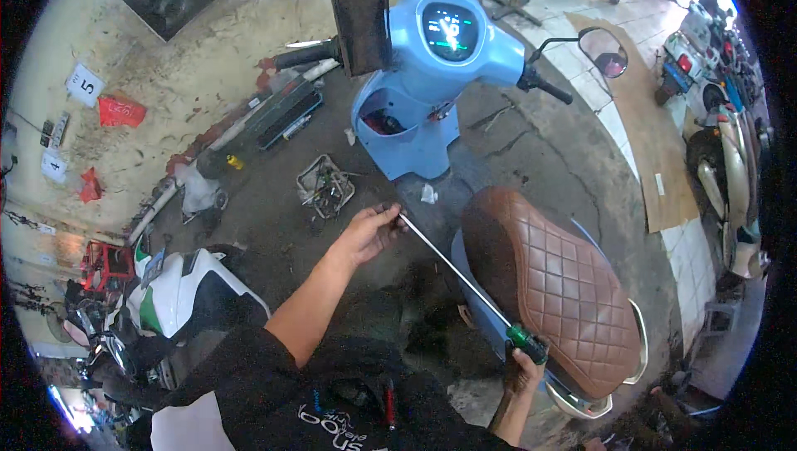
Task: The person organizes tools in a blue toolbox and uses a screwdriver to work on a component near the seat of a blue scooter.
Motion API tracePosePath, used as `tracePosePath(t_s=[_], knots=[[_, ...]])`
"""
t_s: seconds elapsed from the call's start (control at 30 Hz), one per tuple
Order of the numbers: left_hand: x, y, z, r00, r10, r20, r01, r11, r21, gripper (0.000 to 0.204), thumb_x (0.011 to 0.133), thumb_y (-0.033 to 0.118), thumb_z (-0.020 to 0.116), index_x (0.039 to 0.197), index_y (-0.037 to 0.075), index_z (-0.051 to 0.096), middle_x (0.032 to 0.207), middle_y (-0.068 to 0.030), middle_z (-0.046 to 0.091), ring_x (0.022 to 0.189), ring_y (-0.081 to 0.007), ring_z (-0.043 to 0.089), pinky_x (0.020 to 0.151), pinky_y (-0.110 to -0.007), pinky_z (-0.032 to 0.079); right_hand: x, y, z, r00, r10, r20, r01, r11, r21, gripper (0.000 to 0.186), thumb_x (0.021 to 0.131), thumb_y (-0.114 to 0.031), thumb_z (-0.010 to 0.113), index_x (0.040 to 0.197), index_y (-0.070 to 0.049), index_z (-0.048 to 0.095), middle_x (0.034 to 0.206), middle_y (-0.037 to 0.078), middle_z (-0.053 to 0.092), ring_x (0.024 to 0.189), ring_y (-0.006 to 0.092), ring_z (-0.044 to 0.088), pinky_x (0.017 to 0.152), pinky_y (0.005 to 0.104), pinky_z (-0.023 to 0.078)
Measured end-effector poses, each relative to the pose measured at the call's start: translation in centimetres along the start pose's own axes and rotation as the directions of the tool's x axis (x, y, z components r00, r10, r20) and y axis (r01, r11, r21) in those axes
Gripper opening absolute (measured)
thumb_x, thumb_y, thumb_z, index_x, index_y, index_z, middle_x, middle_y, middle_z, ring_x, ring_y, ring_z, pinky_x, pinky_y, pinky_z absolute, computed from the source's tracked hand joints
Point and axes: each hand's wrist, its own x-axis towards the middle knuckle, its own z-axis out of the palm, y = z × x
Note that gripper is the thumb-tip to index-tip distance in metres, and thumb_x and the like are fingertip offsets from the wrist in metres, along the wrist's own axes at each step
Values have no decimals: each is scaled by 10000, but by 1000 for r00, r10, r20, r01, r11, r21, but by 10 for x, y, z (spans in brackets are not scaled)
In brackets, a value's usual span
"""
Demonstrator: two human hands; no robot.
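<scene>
A long screwdriver [455,268] with a thin metal shaft and a green handle slants across the space beside a light blue scooter [419,148]. My right hand [525,375] is wrapped round its handle, next to the scooter's brown quilted seat [569,289]. At the far end of the shaft, my left hand [374,233] has thumb and fingers pinched together at the tip. Whether something small sits between those fingers is too small to tell. The scooter's round display [450,32] is lit.
A basket of tools [326,188] stands on the dark floor beyond my left hand. Left of me is a white and green motorcycle [189,289]. A long case [282,115] lies along the wall. Cardboard [664,194] and parked motorbikes [718,169] line the right.
</scene>
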Motion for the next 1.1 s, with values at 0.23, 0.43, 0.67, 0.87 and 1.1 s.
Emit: tracePosePath(t_s=[0.23, 0.43, 0.67, 0.87, 1.1], knots=[[37, 11, -29, 998, 9, -67, -11, 999, -35, 200, 845, 199, 613, 895, 12, 563, 833, -65, 584, 788, -177, 566, 760, -347, 471, 12, 29, 68, 993, 115, 20, -116, 974, 194, 486, 625, -150, 717, 1055, -58, 509, 980, 81, 579, 876, 230, 561, 816, 349, 440], [103, 8, -74, 996, 79, -40, -79, 997, -10, 191, 838, 202, 614, 928, 36, 580, 861, -46, 600, 781, -163, 561, 703, -299, 449, 38, 65, 102, 962, 271, -25, -226, 848, 478, 372, 763, -263, 608, 1058, -43, 557, 983, 108, 590, 931, 270, 567, 872, 410, 431], [133, 11, -94, 987, 80, -137, -93, 991, -91, 160, 818, 120, 578, 936, 14, 560, 866, -80, 599, 770, -184, 560, 683, -313, 450, 72, 86, 104, 929, 304, 210, -176, 863, -473, 499, 613, -88, 681, 1072, 78, 577, 975, 130, 615, 816, 168, 588, 700, 275, 476], [160, 31, -85, 993, 99, -62, -108, 977, -184, 148, 835, 146, 517, 907, 21, 546, 828, -89, 561, 722, -201, 524, 622, -321, 421, 108, 62, 162, 963, -72, 259, 211, 800, -562, 454, 687, -154, 709, 1063, 70, 585, 1006, 146, 626, 902, 179, 584, 837, 277, 438], [173, 47, -20, 974, 191, 124, -218, 937, 272, 300, 909, 286, 502, 1029, 18, 562, 668, 4, 439, 539, -71, 356, 500, -215, 315, 168, 52, 230, 942, -180, 285, 316, 762, -565, 395, 753, -113, 680, 1096, 50, 572, 1011, 136, 626, 915, 172, 583, 856, 287, 431]])
